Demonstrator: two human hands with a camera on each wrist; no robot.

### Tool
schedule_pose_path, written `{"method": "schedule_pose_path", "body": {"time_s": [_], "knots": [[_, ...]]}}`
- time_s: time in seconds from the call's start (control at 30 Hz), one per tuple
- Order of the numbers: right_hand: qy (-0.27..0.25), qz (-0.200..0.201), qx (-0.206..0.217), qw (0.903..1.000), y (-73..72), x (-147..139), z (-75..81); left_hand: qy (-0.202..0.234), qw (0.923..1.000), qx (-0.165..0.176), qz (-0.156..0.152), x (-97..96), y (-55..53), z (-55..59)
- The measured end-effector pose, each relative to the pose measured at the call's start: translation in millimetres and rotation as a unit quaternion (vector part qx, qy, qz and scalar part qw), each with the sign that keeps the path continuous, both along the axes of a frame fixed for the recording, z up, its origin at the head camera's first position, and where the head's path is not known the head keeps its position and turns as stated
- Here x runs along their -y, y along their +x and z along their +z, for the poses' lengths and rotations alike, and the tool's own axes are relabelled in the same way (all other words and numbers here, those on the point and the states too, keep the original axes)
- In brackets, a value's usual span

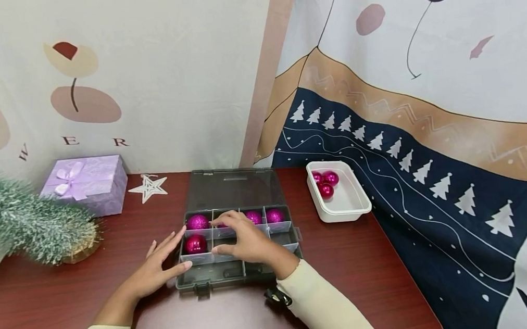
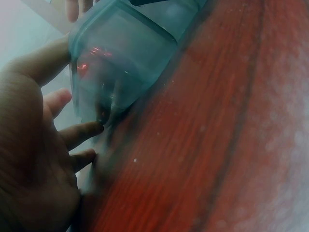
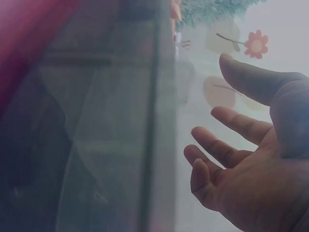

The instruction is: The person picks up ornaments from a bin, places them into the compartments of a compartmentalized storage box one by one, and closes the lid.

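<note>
A dark see-through divided box (image 1: 222, 282) stands on the table with its lid (image 1: 234, 188) laid back. Along its back row sit several glittery magenta balls, one (image 1: 198, 222) at the left end and another (image 1: 275, 216) at the right; one is partly behind the right hand. A shiny magenta ball (image 1: 195, 243) lies in the left compartment of the row in front. My left hand (image 1: 152, 271) has its fingers stretched along the box's left side. Over the middle compartments hovers my right hand (image 1: 248, 239), fingers loosely bent and holding nothing, as the right wrist view shows.
A white tub (image 1: 343, 216) with three shiny magenta balls (image 1: 326, 190) stands right of the box. At the left are a frosted small tree (image 1: 28, 216), a lilac gift box (image 1: 105, 183) and a white star (image 1: 148, 187). Printed cloth hangs behind the table.
</note>
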State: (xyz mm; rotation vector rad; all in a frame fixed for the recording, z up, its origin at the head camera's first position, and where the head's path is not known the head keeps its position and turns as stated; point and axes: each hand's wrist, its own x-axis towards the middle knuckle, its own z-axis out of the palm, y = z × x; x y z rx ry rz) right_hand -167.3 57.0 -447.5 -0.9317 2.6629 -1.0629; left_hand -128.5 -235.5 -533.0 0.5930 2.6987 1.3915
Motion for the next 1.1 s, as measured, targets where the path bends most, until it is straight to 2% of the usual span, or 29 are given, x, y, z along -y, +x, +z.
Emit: {"method": "schedule_pose_path", "body": {"time_s": [0.3,0.53,0.87,1.1], "knots": [[-0.027,-0.023,0.016,0.9992,-8.5,-34,7.2,0.001,1.0000,-0.005,0.000,-0.1,0.1,-1.6],[-0.073,-0.037,-0.001,0.9967,-19.4,-64,8.6,0.006,1.0000,-0.006,-0.002,0.4,-0.4,-1.3],[-0.086,-0.091,-0.009,0.9921,-31.8,-102,8.7,0.008,0.9999,-0.007,-0.006,-0.6,-0.1,0.6],[-0.115,-0.129,-0.016,0.9848,-49.5,-127,4.1,0.008,0.9999,-0.011,-0.004,-0.6,0.6,-1.3]]}}
